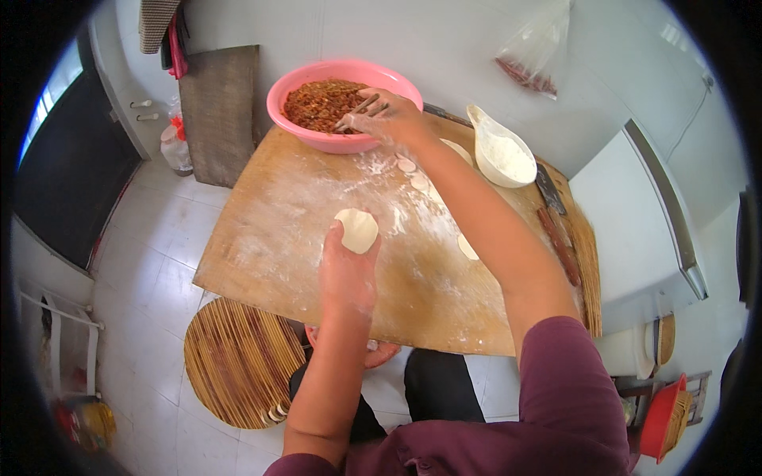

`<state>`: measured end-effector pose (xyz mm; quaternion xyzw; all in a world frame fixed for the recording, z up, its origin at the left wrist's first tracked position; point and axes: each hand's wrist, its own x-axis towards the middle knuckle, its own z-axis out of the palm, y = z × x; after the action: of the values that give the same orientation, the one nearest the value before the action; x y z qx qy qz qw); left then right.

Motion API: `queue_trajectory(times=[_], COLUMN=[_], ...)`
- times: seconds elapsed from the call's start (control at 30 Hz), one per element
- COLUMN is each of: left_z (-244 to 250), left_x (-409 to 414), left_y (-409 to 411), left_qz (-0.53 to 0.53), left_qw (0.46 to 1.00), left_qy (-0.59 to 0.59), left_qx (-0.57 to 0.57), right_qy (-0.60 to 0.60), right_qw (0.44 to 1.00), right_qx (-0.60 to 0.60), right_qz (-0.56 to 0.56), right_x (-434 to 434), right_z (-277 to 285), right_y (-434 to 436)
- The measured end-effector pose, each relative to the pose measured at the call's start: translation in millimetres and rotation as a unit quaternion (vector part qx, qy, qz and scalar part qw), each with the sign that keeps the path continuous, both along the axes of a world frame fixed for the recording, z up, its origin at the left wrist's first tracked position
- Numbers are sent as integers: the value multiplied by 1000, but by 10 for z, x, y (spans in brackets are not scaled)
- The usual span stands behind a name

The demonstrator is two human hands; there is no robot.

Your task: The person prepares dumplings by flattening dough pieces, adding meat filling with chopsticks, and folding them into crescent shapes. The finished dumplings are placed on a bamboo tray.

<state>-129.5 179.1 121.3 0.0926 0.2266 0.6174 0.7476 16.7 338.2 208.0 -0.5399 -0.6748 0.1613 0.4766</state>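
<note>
My left hand (348, 273) holds a round dough wrapper (357, 231) over the floured wooden board (286, 250). The wrapper lies across the fingers with my thumb at its left edge; nothing shows on it. At the board's far edge stands a pink plastic basin (333, 143) with reddish-brown minced filling (321, 98). My right hand (396, 116) reaches over its right rim, gripping thin sticks (364, 110), apparently chopsticks, whose tips touch the filling. Several small dough discs (407, 165) and flatter wrappers (467, 247) lie near my right forearm, which partly hides them.
A white scoop of flour (506, 157), a cleaver (550, 189), a reddish-brown rolling pin (558, 245) and a straw brush (586, 268) line the board's right side. Below left, a round slatted tray (238, 363) carries several dumplings (275, 413). A white cabinet (631, 208) stands right.
</note>
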Motion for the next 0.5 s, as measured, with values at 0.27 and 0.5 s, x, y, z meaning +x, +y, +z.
queue_trajectory(times=[0.27, 0.5], left_z=[-4, 20], left_x=[-253, -382], left_y=[83, 110], left_qz=[37, 69], left_qw=[999, 997], left_qy=[3, 24], left_qx=[-39, -31], right_qy=[-30, 17], right_qw=[970, 971], right_qx=[-192, -158], right_qz=[149, 180], right_x=[-139, -169], right_z=[511, 751], right_y=[740, 873])
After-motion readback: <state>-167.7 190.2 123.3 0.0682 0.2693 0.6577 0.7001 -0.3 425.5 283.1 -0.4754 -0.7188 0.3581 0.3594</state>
